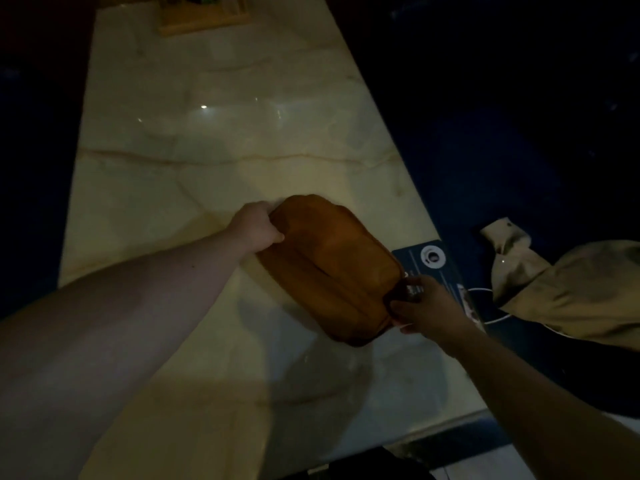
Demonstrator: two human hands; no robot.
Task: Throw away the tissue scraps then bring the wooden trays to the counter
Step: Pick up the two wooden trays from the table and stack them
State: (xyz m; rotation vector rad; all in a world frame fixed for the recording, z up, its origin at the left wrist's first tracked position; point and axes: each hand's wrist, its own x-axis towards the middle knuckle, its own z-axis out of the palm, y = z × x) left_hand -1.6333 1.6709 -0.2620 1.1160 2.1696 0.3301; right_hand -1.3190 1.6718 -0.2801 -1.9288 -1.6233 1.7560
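A stack of brown wooden trays [329,268] sits tilted over the pale marble table [207,133], near its right edge. My left hand [254,225] grips the stack's far left end. Closed on the near right end is my right hand [422,308]. The stack looks like two or three trays nested together; the dim light blurs their edges. No tissue scraps show anywhere in view.
A lighter wooden tray [204,13] with dark items stands at the table's far end. A dark blue card [438,268] lies at the right edge by my right hand. Beige cloth [571,289] and a white cable [498,317] rest on the dark blue seat at right.
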